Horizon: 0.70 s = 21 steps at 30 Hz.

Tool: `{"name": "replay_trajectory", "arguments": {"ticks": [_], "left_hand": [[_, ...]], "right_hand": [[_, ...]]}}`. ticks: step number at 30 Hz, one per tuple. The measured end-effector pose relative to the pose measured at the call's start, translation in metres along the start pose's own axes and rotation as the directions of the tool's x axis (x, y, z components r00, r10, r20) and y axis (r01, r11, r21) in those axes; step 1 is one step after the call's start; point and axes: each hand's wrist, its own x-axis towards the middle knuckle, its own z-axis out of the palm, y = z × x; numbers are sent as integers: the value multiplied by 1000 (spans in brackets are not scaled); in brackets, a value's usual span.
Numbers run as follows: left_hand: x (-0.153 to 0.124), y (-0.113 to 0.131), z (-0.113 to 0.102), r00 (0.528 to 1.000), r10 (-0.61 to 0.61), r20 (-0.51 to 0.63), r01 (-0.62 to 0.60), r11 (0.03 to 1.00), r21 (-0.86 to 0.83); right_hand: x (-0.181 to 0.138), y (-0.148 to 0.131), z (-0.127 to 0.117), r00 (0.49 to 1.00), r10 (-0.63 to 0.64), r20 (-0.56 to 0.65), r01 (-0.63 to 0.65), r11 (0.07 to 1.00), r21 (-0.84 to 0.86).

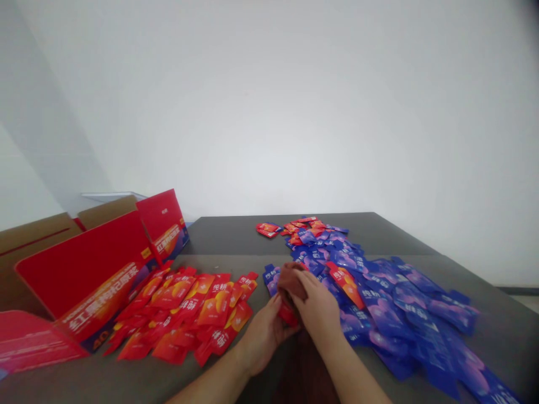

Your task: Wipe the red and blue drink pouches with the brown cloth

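Near the middle of the table, my left hand (pixel 266 336) is closed around a red sachet (pixel 287 315), mostly hidden by my fingers. My right hand (pixel 318 306) grips a brown cloth (pixel 289 276) bunched over the sachet's upper end. Left of my hands lies a pile of red sachets (pixel 217 306) with orange fruit prints. To the right spreads a larger heap of blue sachets (pixel 383 314). One red sachet (pixel 347 285) rests among the blue ones, close to my right hand.
An opened red carton (pixel 90 264) with raised flaps stands at the left, behind the red pile. Several red sachets (pixel 301 225) lie mixed with blue ones at the far end of the dark table (pixel 227 235). A white wall (pixel 286 112) rises behind the table.
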Motion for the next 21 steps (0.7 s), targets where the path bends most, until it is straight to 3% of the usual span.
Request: {"name": "replay_trajectory", "arguments": {"ticks": [3,5,8,10,13,14,16,18,21], "left_hand": [[-1,-1,4,998,-20,60,19,1000,13],[1,2,4,998,60,31,-63,995,75],[3,10,2,962,275,1,-259,905,336],[0,17,0,919,386,81,-364,751,551],[-9,21,2,876,400,268,-454,503,735],[-12,21,3,868,395,300,-471,467,748],[-14,18,4,863,434,257,-473,519,712],[-12,14,3,878,456,143,-428,618,659],[-5,11,0,945,320,75,-294,721,627]], "right_hand": [[7,13,-15,938,244,-246,-224,969,106],[11,17,-20,892,359,-274,-272,911,309],[11,12,-11,916,374,-145,-261,830,493],[9,4,-1,940,339,-35,-259,778,572],[5,-6,6,921,367,127,-333,577,746],[4,-8,4,904,395,161,-358,498,790],[3,-9,0,873,452,183,-377,387,842],[3,-10,-4,857,480,187,-376,335,864],[3,-13,-3,858,468,210,-389,326,861]]}}
